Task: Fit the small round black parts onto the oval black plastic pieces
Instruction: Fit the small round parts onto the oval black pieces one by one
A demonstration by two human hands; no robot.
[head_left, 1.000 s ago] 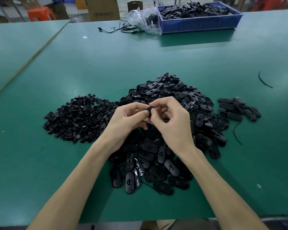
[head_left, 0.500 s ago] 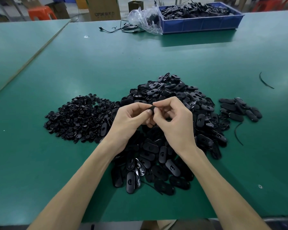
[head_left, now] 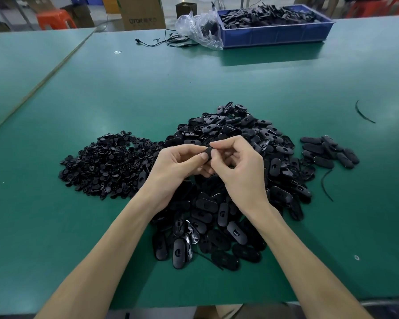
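Black plastic, a small part (head_left: 208, 154), is pinched between the fingertips of the left hand (head_left: 174, 168) and the right hand (head_left: 238, 173), just above the big pile of oval pieces (head_left: 240, 132). Since a second ago both hands hardly moved, so the fitting seems still unfinished. Fingers hide most of it; the heap of round parts (head_left: 108, 162) lies left.

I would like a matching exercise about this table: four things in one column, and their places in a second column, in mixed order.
Things
1. heap of small round parts
2. small group of oval pieces
3. blue crate
4. black piece

Places
A. at the far edge of the table
B. pinched between left hand and right hand
C. left of the large oval heap
D. right of the large oval heap

Pairs: 1-C, 2-D, 3-A, 4-B
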